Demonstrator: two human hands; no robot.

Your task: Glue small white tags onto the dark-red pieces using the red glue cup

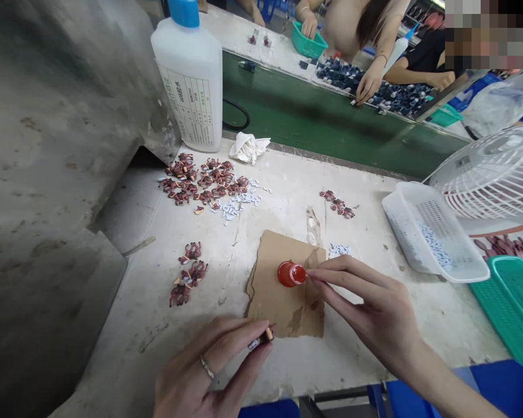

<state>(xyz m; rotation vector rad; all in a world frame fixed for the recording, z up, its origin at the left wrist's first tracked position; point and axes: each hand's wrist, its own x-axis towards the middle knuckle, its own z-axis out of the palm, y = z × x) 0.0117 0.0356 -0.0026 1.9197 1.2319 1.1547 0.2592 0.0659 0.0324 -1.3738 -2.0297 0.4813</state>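
Observation:
My left hand point(220, 366), with a ring on one finger, is pinched around a small dark brown painted figurine point(261, 339) at the near edge of a piece of cardboard point(268, 302). A small red cup point(290, 274) stands on the cardboard. My right hand point(370, 296) has its thumb and fingertips closed together at the cup's right rim; whatever lies between them is too small to make out. Beyond the cardboard lies a little heap of pale blue-white pieces point(339, 249). A few brown figurines point(337, 204) rest farther back.
At left lie more brown figurines point(189, 273) and a larger pile point(204, 180) beside loose pale pieces. A white bottle point(192, 87) and crumpled tissue point(247, 147) stand behind. A white basket point(401, 220), green basket point(509, 302) and fan point(497, 168) are right. Co-workers sit across the green conveyor belt point(287, 110).

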